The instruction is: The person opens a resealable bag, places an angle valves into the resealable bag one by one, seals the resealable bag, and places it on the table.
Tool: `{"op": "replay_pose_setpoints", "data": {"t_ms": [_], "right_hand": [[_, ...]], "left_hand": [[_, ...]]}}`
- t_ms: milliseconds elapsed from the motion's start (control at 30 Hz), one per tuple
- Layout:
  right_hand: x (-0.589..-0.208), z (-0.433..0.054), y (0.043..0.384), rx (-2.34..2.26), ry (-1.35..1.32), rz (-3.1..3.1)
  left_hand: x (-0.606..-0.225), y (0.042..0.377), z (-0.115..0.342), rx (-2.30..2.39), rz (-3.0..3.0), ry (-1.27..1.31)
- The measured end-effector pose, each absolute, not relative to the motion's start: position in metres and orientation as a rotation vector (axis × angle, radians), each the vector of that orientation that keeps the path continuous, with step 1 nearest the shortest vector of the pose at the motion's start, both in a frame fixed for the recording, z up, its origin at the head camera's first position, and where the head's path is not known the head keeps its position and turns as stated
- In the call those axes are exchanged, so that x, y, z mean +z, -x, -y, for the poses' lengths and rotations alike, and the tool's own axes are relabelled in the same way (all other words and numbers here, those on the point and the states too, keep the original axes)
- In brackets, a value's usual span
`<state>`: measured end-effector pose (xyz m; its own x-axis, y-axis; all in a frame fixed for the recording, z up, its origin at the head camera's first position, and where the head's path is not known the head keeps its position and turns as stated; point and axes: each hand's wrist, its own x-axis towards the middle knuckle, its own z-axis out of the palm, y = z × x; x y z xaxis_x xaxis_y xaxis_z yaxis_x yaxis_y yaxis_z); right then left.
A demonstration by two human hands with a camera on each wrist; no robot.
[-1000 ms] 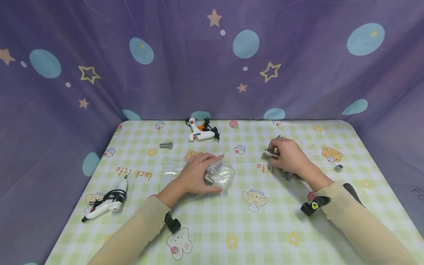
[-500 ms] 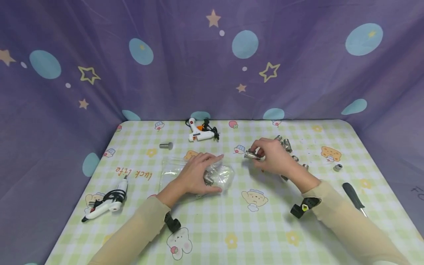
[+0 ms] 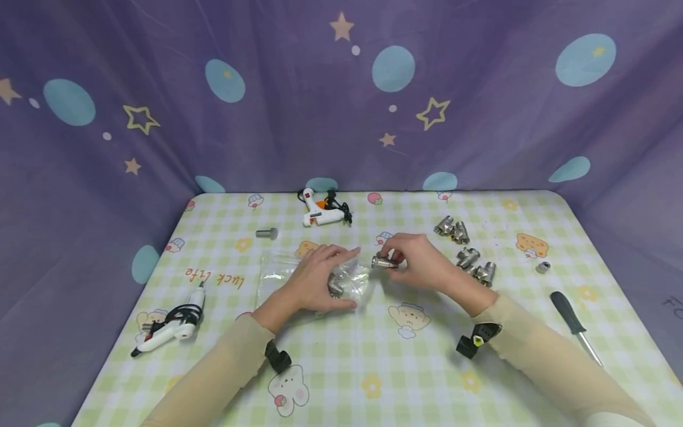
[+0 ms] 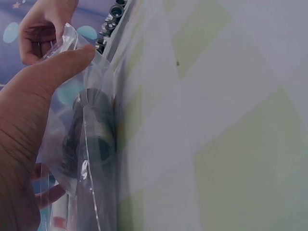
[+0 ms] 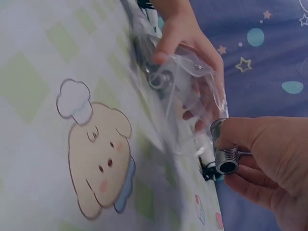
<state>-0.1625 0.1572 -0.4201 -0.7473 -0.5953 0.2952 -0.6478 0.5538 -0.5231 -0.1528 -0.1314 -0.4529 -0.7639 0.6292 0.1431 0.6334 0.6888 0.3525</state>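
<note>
My left hand holds a clear plastic bag low on the table, its thumb and fingers spread around the bag's gaping mouth. Inside, metal fittings show through the plastic in the left wrist view. Just right of that opening, my right hand pinches a shiny threaded pipe fitting between thumb and fingers. Seen from the right wrist, the held fitting has its threaded open end facing the camera, close beside the bag.
More pipe fittings lie in loose groups to the right. Beyond them are a small metal piece and a screwdriver. A glue gun and a bolt lie at the back; a white corded tool is at left.
My right hand has carried the fitting leftward from the loose group to the bag's mouth, uncovering the other fittings and the screwdriver. The left hand stays in place on the bag.
</note>
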Motion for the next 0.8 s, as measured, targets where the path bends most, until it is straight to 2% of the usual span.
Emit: {"op": "replay_pose_setpoints", "data": {"t_ms": [433, 800], "right_hand": [[-0.43, -0.125, 0.161, 0.967, -1.219, 2.685], [-0.449, -0.108, 0.162, 1.008, -1.222, 2.709]], "left_hand": [[-0.452, 0.154, 0.131, -0.602, 2.878, 1.081], [-0.45, 0.155, 0.132, -0.623, 2.868, 1.095]]}}
